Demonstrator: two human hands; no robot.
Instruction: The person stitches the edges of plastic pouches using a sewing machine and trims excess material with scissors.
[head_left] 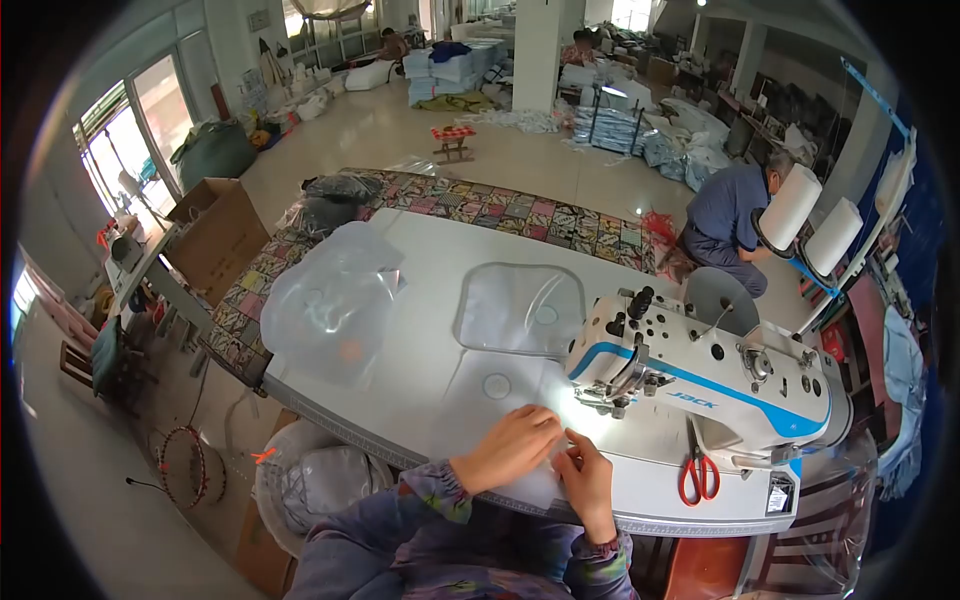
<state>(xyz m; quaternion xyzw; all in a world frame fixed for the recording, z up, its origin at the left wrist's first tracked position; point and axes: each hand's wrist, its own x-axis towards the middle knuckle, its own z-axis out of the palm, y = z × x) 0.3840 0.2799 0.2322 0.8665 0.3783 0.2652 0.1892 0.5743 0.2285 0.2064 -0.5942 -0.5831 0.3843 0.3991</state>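
My left hand [510, 447] is closed, its fingertips pinched at the edge of a clear plastic sheet [478, 405] that lies flat on the machine table. Close beside it, my right hand [586, 484] is closed too, thumb and index finger together at the same edge; the exact grip is too small to make out. A round disc [496, 386] shows in this sheet. Just beyond my fingers stands a white and blue sewing machine [700, 375], its lamp lit over the needle area. Behind the sheet lies a clear plastic piece with grey edging [520, 309].
A pile of clear plastic [335, 300] lies on the table's left. Red-handled scissors [699, 480] rest at the right, near two white thread cones [792, 208]. A tub [320, 485] stands below left. A person [730, 215] crouches beyond the machine.
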